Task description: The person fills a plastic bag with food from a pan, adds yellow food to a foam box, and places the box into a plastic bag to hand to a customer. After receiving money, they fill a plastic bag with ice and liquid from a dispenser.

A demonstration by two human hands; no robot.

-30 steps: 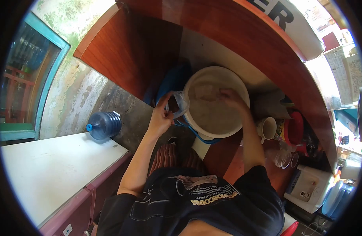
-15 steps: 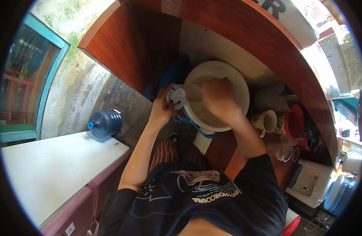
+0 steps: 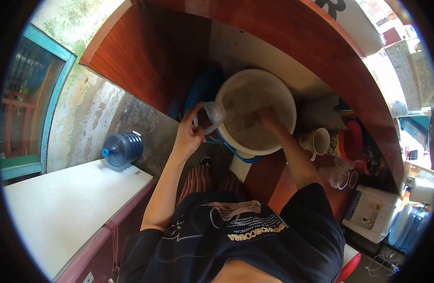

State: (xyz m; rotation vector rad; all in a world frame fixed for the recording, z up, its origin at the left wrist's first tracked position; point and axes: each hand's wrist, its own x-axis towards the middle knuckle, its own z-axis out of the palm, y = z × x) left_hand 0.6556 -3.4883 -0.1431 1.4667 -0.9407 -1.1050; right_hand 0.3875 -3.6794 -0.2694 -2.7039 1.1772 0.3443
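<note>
A clear plastic bag [image 3: 214, 113] is gripped by my left hand [image 3: 188, 133], its mouth spread wide beside the left rim of a large white bucket. My right hand [image 3: 269, 118] reaches down inside the white bucket [image 3: 294, 111], over its pale, cloudy contents. The fingers of that hand are blurred and partly hidden, so what they hold, if anything, cannot be made out. Blue handles or cords [image 3: 240, 155] show below the bucket.
A patterned mug [image 3: 316, 143] and a red container [image 3: 351, 141] stand right of the bucket. A water jug [image 3: 122, 149] lies on the white tabletop [image 3: 75, 198] at left. A curved wooden counter [image 3: 283, 30] arches above. A white appliance [image 3: 371, 213] is at lower right.
My right hand has moved away from the bag, down into the bucket. The bag's mouth in my left hand now appears wider. The view has shifted slightly.
</note>
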